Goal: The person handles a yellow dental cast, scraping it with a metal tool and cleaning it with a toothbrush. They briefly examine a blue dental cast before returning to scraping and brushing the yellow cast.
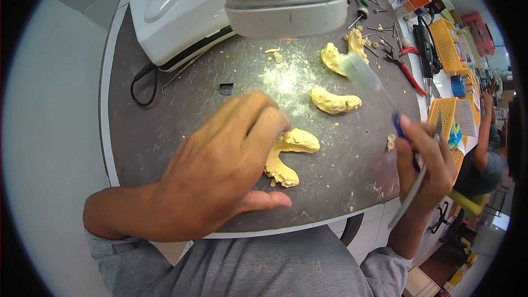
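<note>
A yellow horseshoe-shaped dental cast (300, 140) lies on the dark worktop by my left hand (220, 159). That hand arches over the cast's left side with the thumb stretched apart, and its fingertips are partly hidden. My right hand (426, 159) is closed around a blue-handled brush (397, 124), whose pale head is smeared by motion. A slim grey metal tool (408, 201) with a pointed tip also runs through the right hand. Farther back are a second yellow cast (335, 102) and another horseshoe-shaped cast (333, 60), which the brush head overlaps in this view.
Pale powder (286, 80) covers the lit middle of the worktop (181, 99). A white machine (176, 11) stands back left; a white nozzle (286, 19) hangs overhead. Red-handled pliers (407, 74), small burs and yellow baskets (445, 44) line the right. Another person (487, 148) sits beyond.
</note>
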The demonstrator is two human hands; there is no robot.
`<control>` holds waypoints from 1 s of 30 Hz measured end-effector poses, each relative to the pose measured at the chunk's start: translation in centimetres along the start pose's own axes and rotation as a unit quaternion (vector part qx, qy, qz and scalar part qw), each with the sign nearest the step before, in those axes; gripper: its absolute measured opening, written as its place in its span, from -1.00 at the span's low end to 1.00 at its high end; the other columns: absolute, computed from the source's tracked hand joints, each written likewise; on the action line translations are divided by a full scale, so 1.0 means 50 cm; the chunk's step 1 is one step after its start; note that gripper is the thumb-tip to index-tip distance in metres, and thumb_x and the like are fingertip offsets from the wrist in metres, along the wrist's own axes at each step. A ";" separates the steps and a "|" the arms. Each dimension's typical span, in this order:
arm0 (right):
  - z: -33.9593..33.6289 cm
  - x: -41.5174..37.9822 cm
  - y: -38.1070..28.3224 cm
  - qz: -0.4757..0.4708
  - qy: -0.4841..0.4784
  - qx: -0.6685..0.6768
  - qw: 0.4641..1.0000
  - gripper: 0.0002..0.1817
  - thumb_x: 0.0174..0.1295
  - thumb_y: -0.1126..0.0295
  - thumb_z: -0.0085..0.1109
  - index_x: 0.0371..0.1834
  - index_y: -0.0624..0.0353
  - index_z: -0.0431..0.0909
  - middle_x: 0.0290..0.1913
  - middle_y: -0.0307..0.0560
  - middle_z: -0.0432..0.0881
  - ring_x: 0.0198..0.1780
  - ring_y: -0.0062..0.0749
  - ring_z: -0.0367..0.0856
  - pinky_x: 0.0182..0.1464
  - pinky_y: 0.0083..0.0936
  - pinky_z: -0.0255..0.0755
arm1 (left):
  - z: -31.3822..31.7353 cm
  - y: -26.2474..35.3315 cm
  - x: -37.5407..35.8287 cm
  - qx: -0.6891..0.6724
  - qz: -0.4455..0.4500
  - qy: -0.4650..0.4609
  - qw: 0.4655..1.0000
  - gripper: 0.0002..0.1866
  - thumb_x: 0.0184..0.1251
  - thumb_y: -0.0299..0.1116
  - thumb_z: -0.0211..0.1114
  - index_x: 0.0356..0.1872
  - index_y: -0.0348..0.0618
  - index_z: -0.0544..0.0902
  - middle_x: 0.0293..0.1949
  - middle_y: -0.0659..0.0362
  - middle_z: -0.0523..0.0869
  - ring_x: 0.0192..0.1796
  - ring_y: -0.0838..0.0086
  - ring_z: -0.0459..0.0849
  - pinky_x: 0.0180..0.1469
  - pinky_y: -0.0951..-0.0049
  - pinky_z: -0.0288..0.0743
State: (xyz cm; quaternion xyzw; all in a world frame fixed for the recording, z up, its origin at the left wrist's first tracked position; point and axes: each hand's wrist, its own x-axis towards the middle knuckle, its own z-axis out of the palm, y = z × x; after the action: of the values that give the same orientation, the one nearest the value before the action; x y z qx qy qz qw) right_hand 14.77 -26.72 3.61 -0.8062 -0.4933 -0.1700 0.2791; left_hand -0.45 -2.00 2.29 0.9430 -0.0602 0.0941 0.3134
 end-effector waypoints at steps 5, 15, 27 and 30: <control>-0.013 -0.044 -0.071 0.074 -0.045 0.066 0.994 -0.50 -0.11 0.73 0.46 -0.02 0.11 0.82 -0.37 -0.07 0.70 -0.42 -0.47 0.65 -0.43 -0.58 0.45 | 0.022 0.007 -0.012 -0.008 -0.008 0.016 1.000 -0.31 -0.17 -0.06 0.73 -0.09 -0.26 0.58 -0.16 0.03 0.61 -0.23 0.31 0.69 -0.20 0.35 0.65; 0.002 -0.098 -0.108 0.047 -0.152 0.054 0.986 -0.43 -0.08 0.61 0.47 0.13 0.08 0.79 -0.29 -0.07 0.72 -0.45 -0.48 0.61 -0.50 -0.58 0.48 | 0.035 0.003 -0.007 -0.004 -0.010 0.059 0.998 -0.34 -0.19 0.01 0.73 -0.25 -0.29 0.59 -0.37 0.11 0.59 -0.40 0.45 0.67 -0.38 0.49 0.64; 0.022 -0.081 -0.102 0.087 -0.062 0.071 0.992 -0.38 -0.20 0.72 0.42 0.05 -0.01 0.82 -0.36 -0.10 0.70 -0.47 -0.45 0.64 -0.47 -0.54 0.48 | 0.040 0.003 -0.007 -0.032 -0.022 0.060 0.997 -0.35 -0.19 0.00 0.74 -0.27 -0.28 0.56 -0.35 0.11 0.55 -0.42 0.44 0.65 -0.40 0.46 0.63; 0.007 -0.090 -0.102 0.088 -0.119 0.075 0.986 -0.40 -0.21 0.70 0.44 0.02 0.00 0.83 -0.32 -0.10 0.71 -0.44 -0.44 0.67 -0.44 -0.54 0.51 | 0.036 0.003 -0.008 -0.028 -0.016 0.068 0.997 -0.35 -0.17 0.02 0.73 -0.28 -0.26 0.56 -0.34 0.10 0.54 -0.42 0.40 0.63 -0.40 0.42 0.59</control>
State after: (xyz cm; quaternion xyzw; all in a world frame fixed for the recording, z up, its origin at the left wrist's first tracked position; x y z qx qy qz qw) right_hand 8.16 -27.83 2.30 -0.8374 -0.4618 -0.0101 0.2921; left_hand -0.59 -3.19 0.86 0.9261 -0.0263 0.1515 0.3446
